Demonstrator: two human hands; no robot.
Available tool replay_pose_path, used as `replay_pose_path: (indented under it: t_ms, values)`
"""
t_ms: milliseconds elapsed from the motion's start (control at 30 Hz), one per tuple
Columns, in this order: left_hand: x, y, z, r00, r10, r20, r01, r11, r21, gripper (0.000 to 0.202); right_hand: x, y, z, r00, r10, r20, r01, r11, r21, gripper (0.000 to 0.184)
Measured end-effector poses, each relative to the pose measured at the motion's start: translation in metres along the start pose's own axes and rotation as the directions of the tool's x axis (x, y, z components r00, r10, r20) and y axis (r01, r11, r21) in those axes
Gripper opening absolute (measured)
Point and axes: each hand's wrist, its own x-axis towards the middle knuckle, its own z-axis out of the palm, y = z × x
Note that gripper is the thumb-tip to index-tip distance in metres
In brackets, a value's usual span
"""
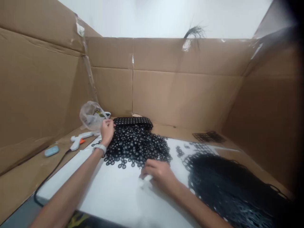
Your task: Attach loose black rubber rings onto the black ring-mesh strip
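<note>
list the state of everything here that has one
ring heap, loose on the white sheet
punched sheets, stacked flat behind the heap
left hand, curled at the heap's far edge, grip unclear
right hand, curled at the heap's near edge, grip unclear
mesh scrap, tangled pile at right
glue gun, lying on its side, corded
plastic bag, crumpled

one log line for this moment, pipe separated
left hand: at far left of ring pile, by ring sheets | right hand: curled on white board at pile's near edge | glue gun: lying left
</note>
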Motion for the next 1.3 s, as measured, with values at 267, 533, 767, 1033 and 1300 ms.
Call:
replay_pose_path:
  t_ms: [267,533,767,1033,1300]
  values:
    - [0.067,0.023,0.023,0.963,0.048,0.267,-0.177,0.856,0.485,0.036,-0.022,-0.002,0.021,0.996,0.065,-0.061,-0.065,0.998,-0.002,0.040]
    - [0.080,0.029,0.034,0.948,0.090,0.304,-0.284,0.668,0.688,0.044,-0.024,-0.009,0.026,0.985,0.098,-0.140,-0.098,0.995,0.008,0.025]
    - [0.071,0.034,0.038,0.928,0.188,0.323,-0.365,0.638,0.678,0.018,-0.025,-0.014,0.034,0.986,0.144,-0.084,-0.144,0.990,-0.001,0.021]
    - [0.049,0.062,0.057,0.844,0.388,0.370,-0.522,0.752,0.402,0.011,-0.023,-0.011,0.039,0.990,0.132,-0.047,-0.133,0.991,-0.008,0.015]
    - [0.003,0.134,0.102,0.759,0.594,0.265,-0.610,0.792,-0.027,0.012,-0.024,-0.012,0.034,0.988,0.146,0.041,-0.147,0.989,0.028,0.014]
